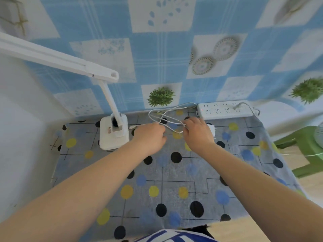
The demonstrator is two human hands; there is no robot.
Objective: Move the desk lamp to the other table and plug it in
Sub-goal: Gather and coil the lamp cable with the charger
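Note:
A white desk lamp (pixel 113 135) stands at the table's back left, its long head reaching out to the upper left. Its thin white cable (pixel 167 113) lies in loose loops behind my hands. My left hand (pixel 150 137) grips the cable near the lamp end, fingers curled. My right hand (pixel 196 132) pinches the cable loops, and the white plug adapter (pixel 211 129) sits just behind its knuckles. A white power strip (pixel 225 110) lies along the wall at the back right, one other plug in it.
The table (pixel 174 180) wears a grey cloth with black, blue and yellow dots. A blue checked cloth hangs on the wall behind. A green plastic stool (pixel 304 149) stands to the right on the wooden floor.

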